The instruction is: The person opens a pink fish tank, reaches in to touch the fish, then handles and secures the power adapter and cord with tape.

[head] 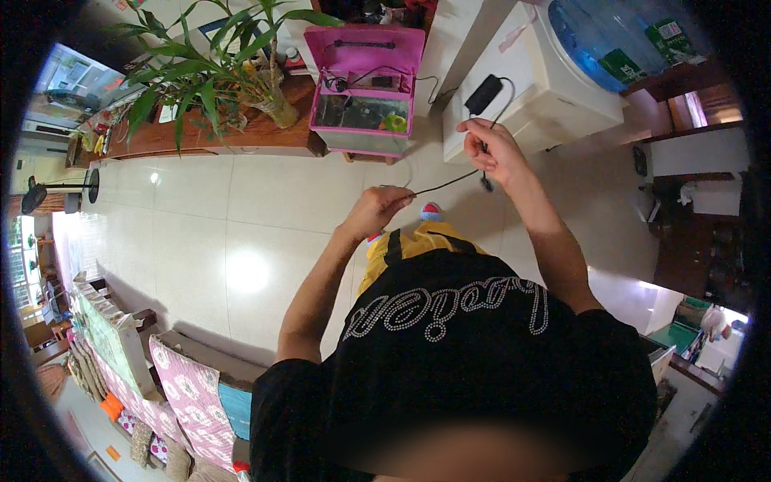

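My left hand point(379, 211) pinches a thin black cable point(449, 182) that runs across to my right hand. Curled around a part of the same cord, my right hand point(491, 150) is held beside the white cabinet. Just beyond it a black power adapter point(483, 94) lies over the cabinet's pale top, and a cord loops from its end back to my fingers. A small dark plug or connector point(486, 182) hangs below my right hand. Whether all the cord is one piece I cannot tell.
Ahead stands a pink-framed fish tank point(361, 135) with its lid raised. Left of it, a leafy potted plant point(280, 108) stands on a wooden cabinet point(307, 120). The white water dispenser point(578, 102) with a blue bottle point(596, 42) is at right; a covered sofa point(187, 385) is at lower left.
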Action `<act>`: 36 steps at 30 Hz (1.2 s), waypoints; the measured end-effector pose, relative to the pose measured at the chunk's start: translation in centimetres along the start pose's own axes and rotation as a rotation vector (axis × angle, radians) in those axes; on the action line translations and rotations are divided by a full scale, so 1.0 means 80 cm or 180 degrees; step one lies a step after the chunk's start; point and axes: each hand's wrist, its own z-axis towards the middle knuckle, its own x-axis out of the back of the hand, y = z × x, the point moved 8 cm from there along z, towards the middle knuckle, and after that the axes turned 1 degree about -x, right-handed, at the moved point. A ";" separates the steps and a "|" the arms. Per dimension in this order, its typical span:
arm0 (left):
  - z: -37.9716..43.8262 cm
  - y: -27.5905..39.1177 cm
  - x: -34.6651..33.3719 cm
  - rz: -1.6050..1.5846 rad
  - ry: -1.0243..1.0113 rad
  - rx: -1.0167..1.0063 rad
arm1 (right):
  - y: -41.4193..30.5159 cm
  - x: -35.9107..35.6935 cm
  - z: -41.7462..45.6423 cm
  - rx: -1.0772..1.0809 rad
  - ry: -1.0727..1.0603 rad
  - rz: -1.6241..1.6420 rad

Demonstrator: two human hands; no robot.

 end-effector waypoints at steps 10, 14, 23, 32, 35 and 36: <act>0.043 0.075 -0.022 0.2085 -0.0874 -0.1511 | 0.129 -0.039 0.042 -0.1083 -0.0611 -0.0201; 0.038 0.071 0.001 0.2022 -0.0658 -0.1641 | 0.123 -0.075 0.018 -0.1365 -0.0608 0.0025; 0.057 0.047 0.042 0.1144 0.0007 -0.0641 | 0.130 -0.069 0.021 -0.1255 -0.0823 0.0041; 0.061 -0.006 0.095 0.0241 0.0399 0.0091 | 0.101 -0.103 -0.005 -0.1156 -0.1497 -0.0520; 0.065 0.028 0.115 0.0839 0.1404 -0.0571 | 0.095 -0.097 0.002 -0.1147 -0.1274 -0.0455; 0.059 0.017 0.122 0.0622 0.1706 -0.0193 | 0.092 -0.094 0.004 -0.1061 -0.1261 -0.0349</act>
